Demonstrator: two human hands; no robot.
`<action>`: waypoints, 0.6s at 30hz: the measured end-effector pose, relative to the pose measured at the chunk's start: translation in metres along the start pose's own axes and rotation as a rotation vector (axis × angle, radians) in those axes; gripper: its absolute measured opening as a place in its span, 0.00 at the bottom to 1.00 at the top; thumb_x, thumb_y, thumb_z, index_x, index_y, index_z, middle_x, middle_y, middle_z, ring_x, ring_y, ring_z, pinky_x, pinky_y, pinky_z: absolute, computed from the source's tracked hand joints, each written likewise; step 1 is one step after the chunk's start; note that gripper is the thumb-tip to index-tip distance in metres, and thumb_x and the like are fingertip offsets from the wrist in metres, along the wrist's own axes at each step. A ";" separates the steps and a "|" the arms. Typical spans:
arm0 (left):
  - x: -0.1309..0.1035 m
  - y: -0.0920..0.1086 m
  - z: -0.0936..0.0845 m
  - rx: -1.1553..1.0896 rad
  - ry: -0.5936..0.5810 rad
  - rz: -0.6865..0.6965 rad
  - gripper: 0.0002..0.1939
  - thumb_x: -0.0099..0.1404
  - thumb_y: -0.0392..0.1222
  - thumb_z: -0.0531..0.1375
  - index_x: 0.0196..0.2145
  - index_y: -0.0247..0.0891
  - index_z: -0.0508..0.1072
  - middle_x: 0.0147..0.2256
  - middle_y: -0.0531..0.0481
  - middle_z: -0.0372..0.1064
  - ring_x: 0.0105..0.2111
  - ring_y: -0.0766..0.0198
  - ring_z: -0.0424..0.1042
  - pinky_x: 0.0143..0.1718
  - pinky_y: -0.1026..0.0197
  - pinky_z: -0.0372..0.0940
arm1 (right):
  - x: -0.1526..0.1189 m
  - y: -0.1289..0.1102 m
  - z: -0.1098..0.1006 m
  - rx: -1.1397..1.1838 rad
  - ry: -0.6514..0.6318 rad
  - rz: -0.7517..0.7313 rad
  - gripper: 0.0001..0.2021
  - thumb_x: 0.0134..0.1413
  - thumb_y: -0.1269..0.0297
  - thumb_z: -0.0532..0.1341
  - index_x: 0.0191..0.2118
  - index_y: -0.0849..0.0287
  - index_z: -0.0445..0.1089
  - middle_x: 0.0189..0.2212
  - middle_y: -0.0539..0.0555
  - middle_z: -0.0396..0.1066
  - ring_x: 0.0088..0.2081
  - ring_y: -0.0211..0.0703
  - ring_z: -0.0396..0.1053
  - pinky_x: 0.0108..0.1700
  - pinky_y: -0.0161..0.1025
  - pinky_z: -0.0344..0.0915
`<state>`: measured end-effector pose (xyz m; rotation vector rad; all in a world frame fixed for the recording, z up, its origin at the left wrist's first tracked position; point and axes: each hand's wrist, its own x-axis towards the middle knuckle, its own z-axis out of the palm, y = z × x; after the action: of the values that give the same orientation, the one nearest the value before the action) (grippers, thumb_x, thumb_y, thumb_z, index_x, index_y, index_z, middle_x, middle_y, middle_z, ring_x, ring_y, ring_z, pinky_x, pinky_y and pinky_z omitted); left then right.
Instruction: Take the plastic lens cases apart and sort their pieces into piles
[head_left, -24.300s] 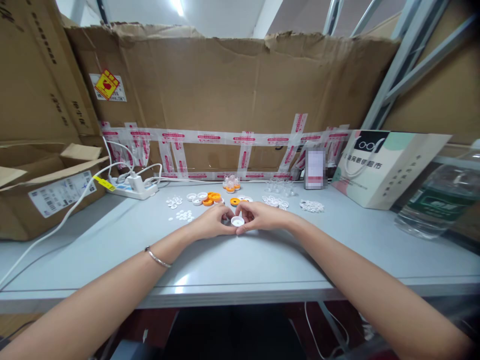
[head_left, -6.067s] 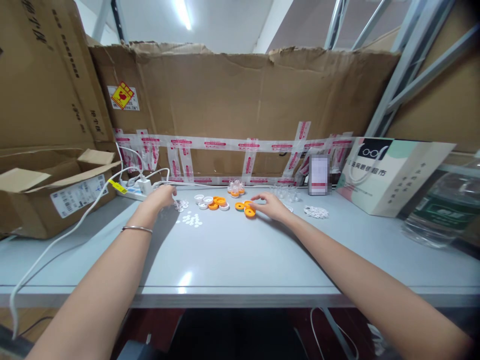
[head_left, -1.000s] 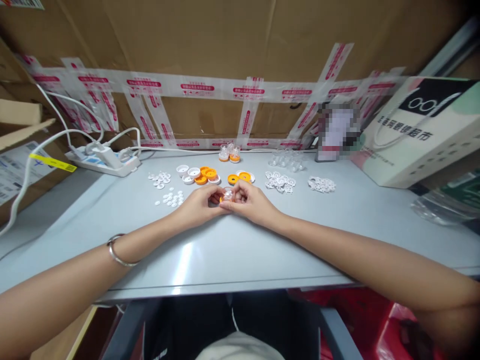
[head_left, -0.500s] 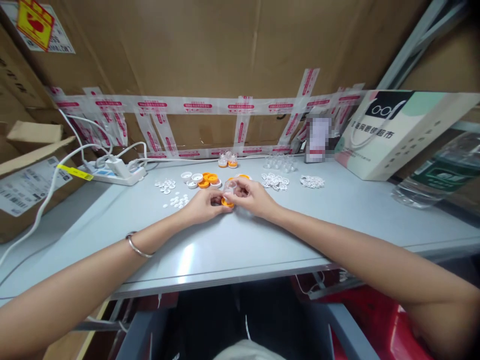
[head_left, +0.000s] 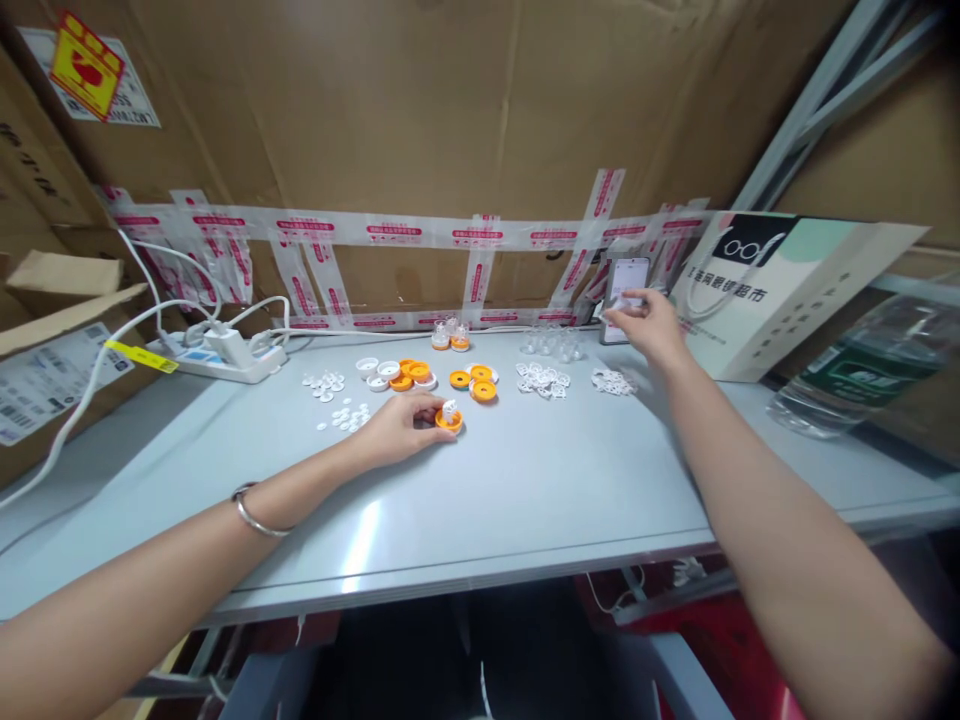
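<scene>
My left hand [head_left: 405,425] pinches a small round orange cap [head_left: 448,422] at the table's middle. A small white piece [head_left: 450,408] stands up inside this cap. My right hand [head_left: 649,322] is stretched to the back right, thumb and forefinger apart in front of an upright phone [head_left: 628,275]. Whether a fingertip touches its screen, or a clear piece is tucked in the palm, I cannot tell. Just right of the left hand lie several orange caps with dark centres [head_left: 484,390]. Behind it sits a cluster of white and orange caps [head_left: 405,372].
Small white discs [head_left: 349,415] and white pieces [head_left: 322,385] lie left; clear domes [head_left: 553,343] and white cut-out parts [head_left: 541,380], [head_left: 613,381] lie right. Domed pieces [head_left: 450,336] stand at the back. A power strip [head_left: 232,360], paper bag [head_left: 780,290] and water bottle [head_left: 855,365] flank the table.
My right hand has left the orange cap and moved right to the phone. The clear dome it held over the cap no longer shows there. The left hand still holds the cap.
</scene>
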<state>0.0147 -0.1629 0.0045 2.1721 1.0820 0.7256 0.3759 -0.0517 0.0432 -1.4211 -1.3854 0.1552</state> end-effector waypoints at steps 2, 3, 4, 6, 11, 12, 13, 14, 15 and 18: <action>0.000 -0.003 0.001 -0.008 -0.001 0.002 0.13 0.54 0.46 0.60 0.33 0.34 0.71 0.30 0.52 0.66 0.30 0.67 0.63 0.32 0.67 0.59 | -0.002 0.003 0.001 -0.042 -0.039 0.039 0.18 0.35 0.62 0.65 0.37 0.57 0.65 0.23 0.50 0.66 0.25 0.42 0.64 0.27 0.40 0.62; 0.000 -0.004 0.001 -0.009 -0.007 0.004 0.13 0.54 0.46 0.60 0.33 0.34 0.71 0.30 0.52 0.67 0.30 0.67 0.64 0.32 0.67 0.59 | -0.006 0.000 0.004 -0.045 -0.081 0.026 0.18 0.34 0.62 0.65 0.37 0.57 0.66 0.24 0.51 0.67 0.25 0.42 0.65 0.28 0.40 0.63; 0.000 -0.005 0.001 -0.008 -0.016 0.006 0.13 0.54 0.46 0.60 0.33 0.34 0.71 0.31 0.51 0.67 0.30 0.67 0.64 0.33 0.66 0.59 | -0.010 -0.005 0.010 -0.049 -0.147 -0.022 0.17 0.35 0.62 0.65 0.37 0.57 0.66 0.25 0.51 0.68 0.26 0.41 0.66 0.30 0.40 0.63; 0.000 -0.005 0.001 -0.008 -0.026 0.010 0.13 0.54 0.46 0.60 0.33 0.34 0.71 0.31 0.52 0.67 0.30 0.67 0.64 0.33 0.66 0.59 | -0.020 -0.019 0.022 -0.079 -0.281 -0.141 0.17 0.38 0.62 0.64 0.38 0.58 0.67 0.29 0.52 0.69 0.29 0.41 0.67 0.34 0.40 0.63; 0.000 -0.004 0.001 -0.010 -0.033 0.013 0.12 0.55 0.46 0.59 0.33 0.34 0.70 0.32 0.52 0.67 0.31 0.66 0.64 0.34 0.66 0.59 | -0.030 -0.029 0.042 -0.467 -0.432 -0.349 0.16 0.37 0.60 0.65 0.37 0.58 0.71 0.36 0.56 0.67 0.40 0.49 0.64 0.43 0.46 0.59; 0.000 -0.003 0.000 -0.007 -0.034 0.016 0.12 0.55 0.46 0.59 0.33 0.34 0.71 0.32 0.51 0.67 0.32 0.66 0.64 0.34 0.66 0.59 | -0.030 -0.026 0.042 -0.542 -0.424 -0.363 0.17 0.37 0.59 0.65 0.37 0.56 0.72 0.37 0.56 0.66 0.42 0.51 0.62 0.44 0.47 0.58; 0.000 -0.003 0.000 -0.003 -0.035 0.019 0.12 0.55 0.46 0.59 0.33 0.34 0.71 0.32 0.51 0.67 0.32 0.66 0.64 0.34 0.66 0.59 | -0.030 -0.023 0.042 -0.596 -0.413 -0.367 0.17 0.37 0.57 0.65 0.38 0.55 0.72 0.38 0.57 0.65 0.43 0.53 0.60 0.44 0.48 0.57; -0.001 -0.003 0.000 -0.001 -0.035 0.020 0.12 0.55 0.46 0.59 0.33 0.34 0.71 0.32 0.51 0.67 0.32 0.66 0.65 0.34 0.66 0.59 | -0.030 -0.020 0.042 -0.632 -0.402 -0.363 0.17 0.38 0.56 0.65 0.38 0.53 0.73 0.39 0.57 0.64 0.44 0.54 0.59 0.44 0.49 0.56; -0.001 -0.002 0.000 -0.002 -0.035 0.020 0.12 0.55 0.46 0.59 0.33 0.34 0.71 0.32 0.51 0.67 0.32 0.66 0.65 0.34 0.66 0.59 | -0.030 -0.017 0.042 -0.656 -0.397 -0.356 0.17 0.38 0.56 0.65 0.39 0.52 0.73 0.39 0.57 0.64 0.45 0.54 0.59 0.44 0.49 0.56; -0.001 -0.003 -0.001 -0.010 -0.034 0.017 0.12 0.55 0.46 0.59 0.33 0.34 0.71 0.32 0.51 0.67 0.32 0.66 0.65 0.34 0.66 0.59 | -0.030 -0.012 0.041 -0.685 -0.393 -0.335 0.17 0.38 0.56 0.65 0.39 0.52 0.72 0.39 0.56 0.63 0.45 0.54 0.58 0.44 0.48 0.55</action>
<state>0.0125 -0.1623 0.0029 2.1800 1.0421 0.6973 0.3302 -0.0543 0.0191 -1.7327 -2.1118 -0.3046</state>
